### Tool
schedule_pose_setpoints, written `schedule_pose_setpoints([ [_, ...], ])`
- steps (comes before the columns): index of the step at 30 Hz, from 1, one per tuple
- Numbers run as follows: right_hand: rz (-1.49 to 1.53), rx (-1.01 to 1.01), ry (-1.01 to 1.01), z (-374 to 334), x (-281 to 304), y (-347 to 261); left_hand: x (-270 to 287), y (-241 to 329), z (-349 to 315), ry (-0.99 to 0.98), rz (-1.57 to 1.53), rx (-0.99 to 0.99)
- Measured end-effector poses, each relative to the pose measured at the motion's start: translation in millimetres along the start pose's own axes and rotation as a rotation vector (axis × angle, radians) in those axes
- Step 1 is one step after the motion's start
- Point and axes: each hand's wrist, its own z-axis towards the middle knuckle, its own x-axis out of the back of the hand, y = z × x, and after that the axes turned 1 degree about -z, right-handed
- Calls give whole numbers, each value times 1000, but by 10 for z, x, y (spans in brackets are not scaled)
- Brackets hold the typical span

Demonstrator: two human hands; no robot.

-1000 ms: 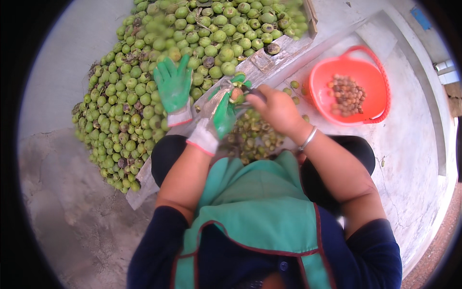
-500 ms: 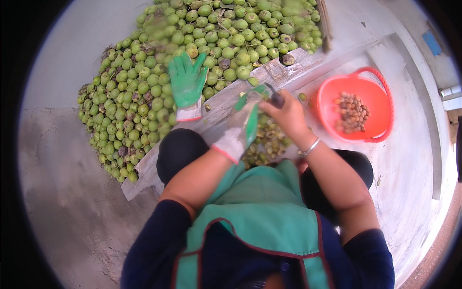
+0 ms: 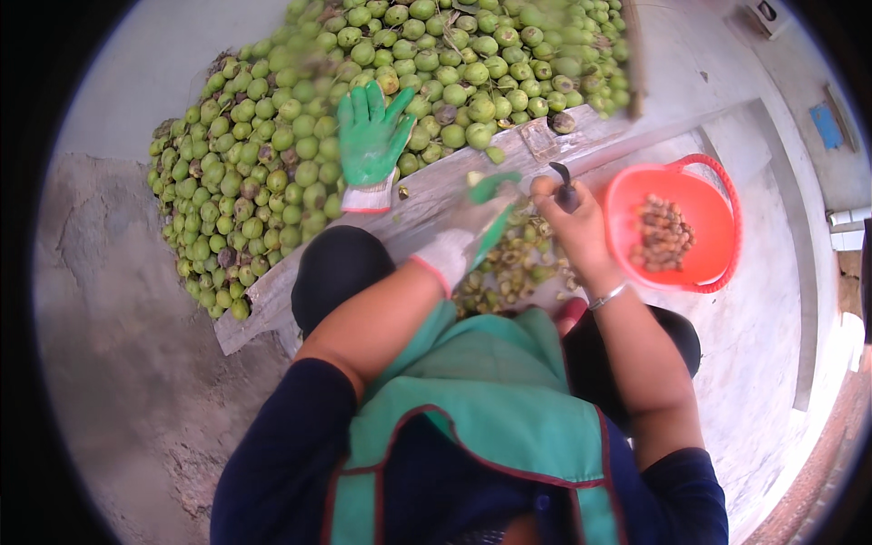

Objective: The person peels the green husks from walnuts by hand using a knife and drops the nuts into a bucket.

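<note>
Knife (image 3: 566,193), pinched by right fingers (image 3: 546,189), is now clear of left fingers (image 3: 494,186) — blurred, unreadable.

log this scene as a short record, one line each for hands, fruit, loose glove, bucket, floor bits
left hand: in a green-and-white glove, blurred, grip unclear
right hand: bare, holding a small dark curved-blade knife
fruit: heap of round green fruit
loose glove: green-and-white, at heap's near edge
bucket: round, red, small brown nuts inside
floor bits: green-brown husk pieces
</note>
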Motion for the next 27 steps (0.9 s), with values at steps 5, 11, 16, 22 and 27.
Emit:
schedule_pose_setpoints([
  [5, 482, -285, 254, 22, 668, 81, -197, -38, 41, -62, 638, -89],
  [11, 625, -316, 341, 134, 910, 238, -264, 85, -1, -97, 643, -125],
  [16, 379, -312, 26, 86, 67, -68, 33, 165, -96, -14, 632, -153],
  [22, 117, -158, -204, 37, -702, -379, 590, 453, -392, 182, 530, -338],
  [27, 57, -80, -251, 156, -1173, -487, 846, 544, -496, 278, 253, -275],
])
